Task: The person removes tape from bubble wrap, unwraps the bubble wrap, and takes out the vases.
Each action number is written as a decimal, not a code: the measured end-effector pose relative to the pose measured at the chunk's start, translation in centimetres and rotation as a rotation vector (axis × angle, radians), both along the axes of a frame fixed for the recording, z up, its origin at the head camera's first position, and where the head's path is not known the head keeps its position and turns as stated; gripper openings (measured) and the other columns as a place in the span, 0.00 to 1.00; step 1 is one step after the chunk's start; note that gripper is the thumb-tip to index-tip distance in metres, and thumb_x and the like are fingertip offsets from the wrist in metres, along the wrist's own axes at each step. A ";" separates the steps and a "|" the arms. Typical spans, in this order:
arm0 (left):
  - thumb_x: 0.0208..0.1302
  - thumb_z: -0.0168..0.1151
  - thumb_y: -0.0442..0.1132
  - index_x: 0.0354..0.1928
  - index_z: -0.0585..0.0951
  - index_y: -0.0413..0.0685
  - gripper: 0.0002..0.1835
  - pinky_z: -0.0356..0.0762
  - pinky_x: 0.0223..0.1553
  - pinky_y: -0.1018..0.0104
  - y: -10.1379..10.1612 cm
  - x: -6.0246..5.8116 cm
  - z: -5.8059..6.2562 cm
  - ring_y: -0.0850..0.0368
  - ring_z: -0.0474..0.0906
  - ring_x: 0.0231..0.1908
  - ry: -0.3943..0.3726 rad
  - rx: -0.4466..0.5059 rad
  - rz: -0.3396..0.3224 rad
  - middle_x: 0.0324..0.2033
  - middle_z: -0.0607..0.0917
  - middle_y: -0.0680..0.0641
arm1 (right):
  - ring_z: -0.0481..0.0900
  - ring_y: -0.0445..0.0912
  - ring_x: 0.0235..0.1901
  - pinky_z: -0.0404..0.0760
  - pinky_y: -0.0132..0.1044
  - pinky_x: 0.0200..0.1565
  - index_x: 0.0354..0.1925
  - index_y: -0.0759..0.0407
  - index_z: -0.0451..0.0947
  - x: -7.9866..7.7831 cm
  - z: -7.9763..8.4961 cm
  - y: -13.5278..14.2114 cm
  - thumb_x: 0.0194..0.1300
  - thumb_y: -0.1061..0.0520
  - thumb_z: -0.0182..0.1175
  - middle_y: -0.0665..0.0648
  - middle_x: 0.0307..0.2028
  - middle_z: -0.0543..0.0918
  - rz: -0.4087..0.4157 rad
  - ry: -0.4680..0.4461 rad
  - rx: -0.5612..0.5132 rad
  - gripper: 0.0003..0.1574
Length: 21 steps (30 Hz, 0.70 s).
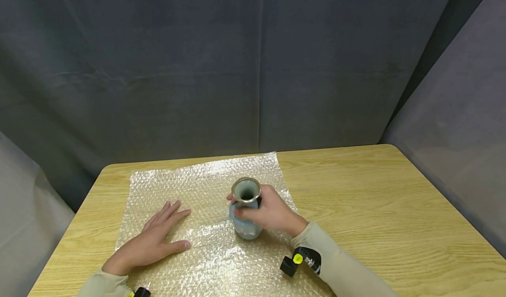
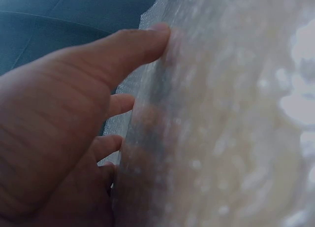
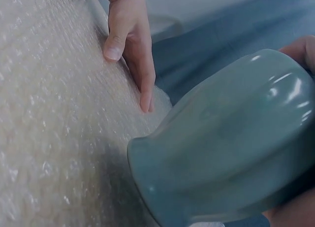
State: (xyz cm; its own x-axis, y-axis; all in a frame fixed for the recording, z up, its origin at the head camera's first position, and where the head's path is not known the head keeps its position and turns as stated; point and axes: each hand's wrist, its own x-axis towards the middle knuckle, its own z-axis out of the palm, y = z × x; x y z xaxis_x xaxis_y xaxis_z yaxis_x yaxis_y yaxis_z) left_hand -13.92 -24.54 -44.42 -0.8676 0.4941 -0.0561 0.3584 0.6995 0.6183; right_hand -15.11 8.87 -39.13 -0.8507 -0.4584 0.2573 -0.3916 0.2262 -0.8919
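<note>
My right hand (image 1: 272, 211) grips a pale blue-green ceramic vase (image 1: 248, 229) around its upper part, the thumb across the near side. The vase stands mouth up, its brown-edged rim facing the head camera. In the right wrist view the glossy, lobed body of the vase (image 3: 231, 138) fills the right side, with its foot close over the bubble wrap (image 3: 49, 113). My left hand (image 1: 152, 240) rests on the left part of the sheet with fingers extended and thumb spread. From the left wrist, the fingertips touch the wrap's surface.
Clear bubble wrap (image 1: 221, 275) covers the left and middle of the wooden table (image 1: 379, 209), its far edge near the table's back edge. Bare wood lies to the right. A dark grey curtain (image 1: 189, 68) hangs behind, with lighter cloth (image 1: 458, 112) on the right side.
</note>
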 end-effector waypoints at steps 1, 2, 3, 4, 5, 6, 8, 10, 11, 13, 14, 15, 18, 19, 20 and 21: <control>0.65 0.66 0.65 0.78 0.67 0.61 0.42 0.42 0.72 0.20 0.0 0.0 0.0 0.29 0.40 0.82 0.000 0.001 -0.001 0.83 0.52 0.39 | 0.88 0.45 0.54 0.78 0.41 0.66 0.52 0.57 0.86 -0.1 -0.1 0.1 0.60 0.60 0.72 0.61 0.51 0.90 0.000 -0.001 -0.001 0.20; 0.65 0.66 0.65 0.78 0.67 0.61 0.42 0.42 0.72 0.20 0.0 0.0 0.0 0.29 0.40 0.82 0.001 0.002 -0.001 0.83 0.52 0.39 | 0.88 0.45 0.54 0.78 0.41 0.66 0.53 0.57 0.85 -0.1 -0.1 0.1 0.61 0.60 0.72 0.61 0.51 0.90 -0.001 -0.005 -0.001 0.20; 0.65 0.66 0.65 0.78 0.67 0.61 0.42 0.42 0.72 0.21 0.0 0.0 0.0 0.29 0.40 0.82 0.002 0.003 -0.002 0.83 0.52 0.39 | 0.88 0.45 0.55 0.78 0.41 0.66 0.53 0.57 0.85 -0.1 -0.1 0.1 0.61 0.60 0.72 0.60 0.51 0.90 -0.001 -0.008 -0.001 0.20; 0.65 0.66 0.65 0.78 0.67 0.61 0.42 0.42 0.72 0.21 0.0 0.0 0.0 0.29 0.40 0.82 0.003 0.003 -0.003 0.83 0.52 0.39 | 0.88 0.45 0.55 0.79 0.41 0.66 0.53 0.57 0.85 -0.1 -0.1 0.1 0.61 0.60 0.72 0.60 0.51 0.90 0.000 -0.010 -0.002 0.20; 0.65 0.66 0.65 0.78 0.67 0.60 0.42 0.42 0.72 0.21 0.0 0.0 0.0 0.29 0.40 0.82 0.004 0.004 -0.004 0.83 0.52 0.39 | 0.88 0.45 0.55 0.79 0.41 0.66 0.53 0.56 0.85 -0.2 -0.2 0.1 0.61 0.60 0.72 0.59 0.52 0.90 0.000 -0.011 -0.001 0.20; 0.65 0.66 0.65 0.78 0.67 0.60 0.42 0.42 0.73 0.21 0.0 0.0 0.0 0.29 0.40 0.82 0.004 0.005 -0.004 0.83 0.52 0.39 | 0.88 0.45 0.55 0.79 0.41 0.65 0.53 0.56 0.86 -0.2 -0.2 0.2 0.62 0.59 0.72 0.59 0.52 0.90 -0.003 -0.011 0.001 0.20; 0.65 0.66 0.65 0.78 0.67 0.60 0.42 0.41 0.73 0.21 0.0 0.0 0.0 0.29 0.40 0.82 0.003 0.005 -0.004 0.83 0.52 0.39 | 0.88 0.45 0.55 0.79 0.41 0.65 0.52 0.55 0.86 -0.3 -0.3 0.2 0.62 0.59 0.72 0.57 0.52 0.90 -0.008 -0.013 0.003 0.19; 0.65 0.66 0.65 0.78 0.67 0.60 0.43 0.41 0.73 0.22 0.0 0.0 0.0 0.29 0.40 0.82 0.001 0.003 -0.005 0.83 0.52 0.39 | 0.88 0.45 0.56 0.79 0.41 0.65 0.52 0.55 0.86 -0.4 -0.3 0.3 0.62 0.60 0.72 0.57 0.52 0.90 -0.011 -0.015 0.000 0.18; 0.65 0.66 0.65 0.78 0.67 0.60 0.43 0.41 0.73 0.22 0.0 0.0 0.0 0.29 0.40 0.82 0.001 0.003 -0.006 0.83 0.52 0.39 | 0.88 0.45 0.56 0.79 0.41 0.65 0.52 0.54 0.86 -0.4 -0.4 0.4 0.62 0.60 0.72 0.55 0.52 0.90 -0.016 -0.016 0.003 0.18; 0.65 0.66 0.65 0.78 0.67 0.60 0.43 0.41 0.73 0.22 0.0 0.0 0.0 0.29 0.39 0.82 0.001 0.002 -0.006 0.83 0.52 0.39 | 0.88 0.46 0.56 0.79 0.42 0.65 0.52 0.55 0.86 -0.5 -0.4 0.5 0.62 0.60 0.72 0.56 0.52 0.91 -0.022 -0.017 0.004 0.18; 0.65 0.66 0.65 0.78 0.67 0.60 0.43 0.41 0.73 0.22 0.0 0.0 -0.1 0.29 0.39 0.82 -0.001 0.003 -0.007 0.83 0.52 0.39 | 0.88 0.46 0.56 0.79 0.41 0.65 0.52 0.55 0.86 -0.6 -0.4 0.5 0.62 0.60 0.72 0.56 0.52 0.91 -0.025 -0.016 0.003 0.18; 0.65 0.66 0.65 0.78 0.66 0.60 0.43 0.41 0.73 0.22 0.0 -0.1 -0.1 0.29 0.39 0.82 -0.002 0.005 -0.008 0.83 0.52 0.39 | 0.88 0.46 0.56 0.79 0.41 0.65 0.52 0.55 0.86 -0.6 -0.5 0.6 0.63 0.60 0.71 0.56 0.52 0.91 -0.028 -0.012 0.007 0.18; 0.65 0.66 0.65 0.78 0.66 0.60 0.43 0.41 0.73 0.22 0.0 -0.1 -0.1 0.29 0.39 0.82 -0.008 0.009 -0.010 0.83 0.51 0.39 | 0.87 0.46 0.55 0.79 0.39 0.64 0.50 0.56 0.87 -0.7 -0.5 0.7 0.63 0.60 0.71 0.57 0.51 0.91 -0.040 -0.009 0.007 0.16; 0.65 0.66 0.64 0.78 0.66 0.60 0.43 0.41 0.73 0.22 0.0 -0.1 -0.1 0.29 0.38 0.82 -0.010 0.010 -0.011 0.83 0.51 0.39 | 0.87 0.46 0.55 0.79 0.39 0.64 0.50 0.57 0.87 -0.8 -0.5 0.8 0.63 0.61 0.70 0.58 0.51 0.91 -0.043 -0.004 0.005 0.16; 0.65 0.66 0.65 0.78 0.66 0.60 0.43 0.40 0.73 0.22 0.0 -0.1 -0.2 0.29 0.38 0.82 -0.012 0.011 -0.010 0.83 0.51 0.39 | 0.87 0.46 0.55 0.79 0.39 0.64 0.49 0.57 0.86 -0.8 -0.5 0.8 0.63 0.61 0.70 0.58 0.51 0.91 -0.046 -0.003 0.002 0.15; 0.65 0.66 0.65 0.78 0.66 0.60 0.43 0.40 0.73 0.21 0.0 -0.1 -0.2 0.29 0.38 0.82 -0.013 0.011 -0.010 0.83 0.51 0.39 | 0.87 0.46 0.56 0.79 0.38 0.64 0.49 0.57 0.86 -0.8 -0.4 0.8 0.62 0.62 0.70 0.57 0.50 0.91 -0.051 -0.003 -0.001 0.15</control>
State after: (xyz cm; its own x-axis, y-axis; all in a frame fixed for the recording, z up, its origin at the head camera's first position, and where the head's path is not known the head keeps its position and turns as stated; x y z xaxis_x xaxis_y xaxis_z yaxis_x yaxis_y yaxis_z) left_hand -14.06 -24.58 -44.59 -0.8617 0.5036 -0.0623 0.3571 0.6890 0.6307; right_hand -15.95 9.66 -39.55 -0.8738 -0.4140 0.2552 -0.3770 0.2451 -0.8932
